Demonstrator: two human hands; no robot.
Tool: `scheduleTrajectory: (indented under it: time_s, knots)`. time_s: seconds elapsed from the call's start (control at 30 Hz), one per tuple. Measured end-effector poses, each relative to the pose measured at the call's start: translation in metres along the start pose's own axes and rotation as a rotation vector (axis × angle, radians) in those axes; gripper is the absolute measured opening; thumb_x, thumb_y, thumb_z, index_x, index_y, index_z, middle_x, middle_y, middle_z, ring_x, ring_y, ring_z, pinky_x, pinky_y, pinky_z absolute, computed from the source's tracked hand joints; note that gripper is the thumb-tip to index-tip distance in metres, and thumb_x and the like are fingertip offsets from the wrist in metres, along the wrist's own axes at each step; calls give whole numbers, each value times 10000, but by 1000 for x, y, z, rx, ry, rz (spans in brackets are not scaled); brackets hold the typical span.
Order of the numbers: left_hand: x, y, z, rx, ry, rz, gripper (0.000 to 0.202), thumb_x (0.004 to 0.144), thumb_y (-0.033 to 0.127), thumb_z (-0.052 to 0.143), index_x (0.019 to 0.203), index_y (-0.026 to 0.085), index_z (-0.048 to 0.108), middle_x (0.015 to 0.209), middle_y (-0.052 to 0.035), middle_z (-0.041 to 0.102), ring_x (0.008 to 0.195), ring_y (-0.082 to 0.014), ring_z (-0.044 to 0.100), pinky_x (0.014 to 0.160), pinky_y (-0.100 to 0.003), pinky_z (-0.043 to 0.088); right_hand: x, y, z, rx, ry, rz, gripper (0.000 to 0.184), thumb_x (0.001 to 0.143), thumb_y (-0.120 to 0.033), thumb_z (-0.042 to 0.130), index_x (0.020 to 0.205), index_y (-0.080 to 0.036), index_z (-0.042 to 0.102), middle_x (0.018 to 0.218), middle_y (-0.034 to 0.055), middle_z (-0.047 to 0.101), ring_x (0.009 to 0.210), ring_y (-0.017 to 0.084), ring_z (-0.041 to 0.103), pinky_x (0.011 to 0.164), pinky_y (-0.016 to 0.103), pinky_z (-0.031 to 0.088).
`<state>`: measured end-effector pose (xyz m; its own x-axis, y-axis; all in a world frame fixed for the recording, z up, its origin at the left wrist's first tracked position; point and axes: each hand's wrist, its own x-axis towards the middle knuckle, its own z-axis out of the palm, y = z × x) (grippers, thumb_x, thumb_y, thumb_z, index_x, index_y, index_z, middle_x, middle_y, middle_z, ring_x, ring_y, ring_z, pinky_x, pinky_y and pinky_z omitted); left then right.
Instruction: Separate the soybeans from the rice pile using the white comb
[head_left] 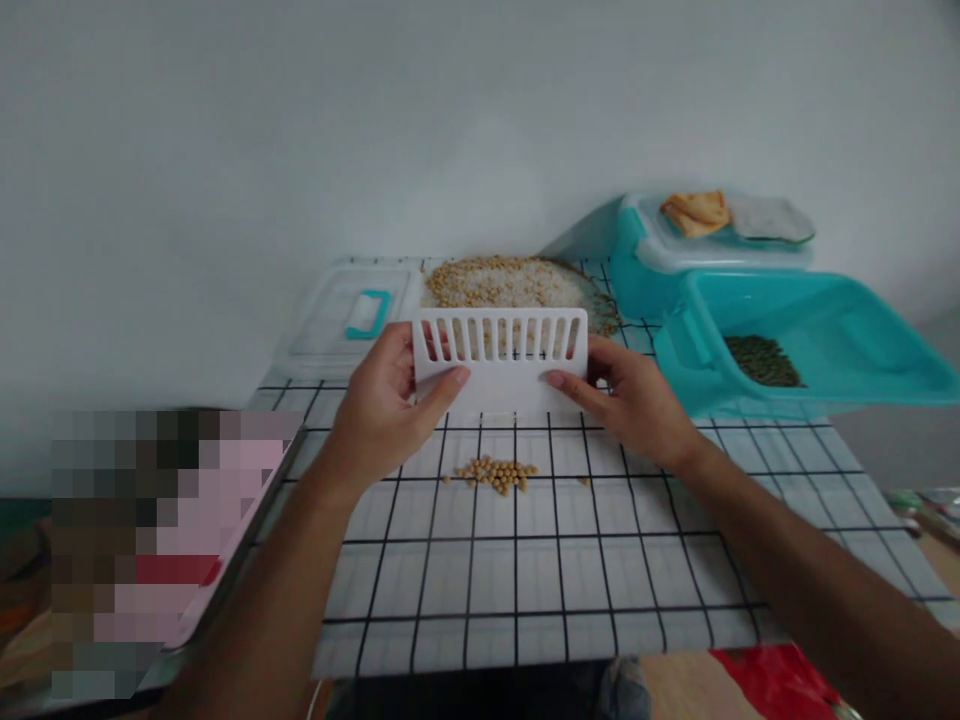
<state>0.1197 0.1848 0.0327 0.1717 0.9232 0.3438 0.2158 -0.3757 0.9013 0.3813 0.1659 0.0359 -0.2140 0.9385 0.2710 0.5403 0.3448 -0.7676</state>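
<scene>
A white slotted plastic piece (501, 386) is held up over the table by both hands. My left hand (390, 405) grips its left end, thumb on the front face and fingers behind. On the right end, my right hand (626, 395) holds it the same way. Just below and nearer to me lies a small pile of yellow soybeans (499, 473), with a stray bean or two beside it. Behind the plastic piece spreads a larger heap of white grains and soybeans (510, 281), partly hidden by it.
A clear lid (311, 325) with a turquoise handle lies back left. To the right, a turquoise bin (847, 340) holds dark green grains (763, 360). Behind it stands a lidded turquoise box (634, 262) with folded cloths (696, 212) on top. A checked cloth (570, 570) covers the table.
</scene>
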Motion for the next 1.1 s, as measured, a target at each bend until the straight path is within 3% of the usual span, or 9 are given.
scheduleTrajectory:
  time_s: [0.13,0.27,0.47,0.6,0.87,1.1]
  knots:
    - [0,9,6,21,126,78,339,816,276,745,1092,250,548,1095,-46,709,1011,-222,701,926,-417,585,1,-9,-5,27,164,-102,233,939,-426,602,1057,-229,644,939,32,681,810,173,608,735,323,497]
    - [-1,10,5,9,135,72,373,824,283,741,1137,217,548,1106,-72,710,1013,-226,700,921,-416,588,-1,-7,-6,68,153,-134,210,953,-369,580,1108,-233,619,1014,44,679,863,181,617,789,341,505]
    - [-7,4,-14,93,-144,-74,271,857,307,702,1072,189,587,1061,-77,693,999,-225,682,895,-386,577,-10,3,-10,71,-199,-52,157,949,-352,578,1005,-214,626,917,29,671,778,151,599,695,293,495]
    - [-6,-5,-16,90,-220,-122,268,874,330,679,1088,206,575,1071,-73,690,1017,-232,679,895,-404,578,-9,4,-8,-21,-198,-26,154,948,-358,571,981,-216,621,849,10,653,724,140,577,629,277,458]
    - [1,-18,-8,223,5,-44,418,836,351,725,1194,214,559,1135,-93,704,1025,-249,698,901,-419,589,2,5,8,-139,28,-79,119,934,-282,580,1020,-206,610,817,8,649,706,141,580,651,285,450]
    - [5,-3,0,133,177,138,384,824,283,754,1155,226,570,1128,-46,724,1010,-203,715,943,-390,592,4,-1,3,-92,206,-195,117,955,-295,564,1033,-220,608,885,26,654,755,151,587,697,302,478]
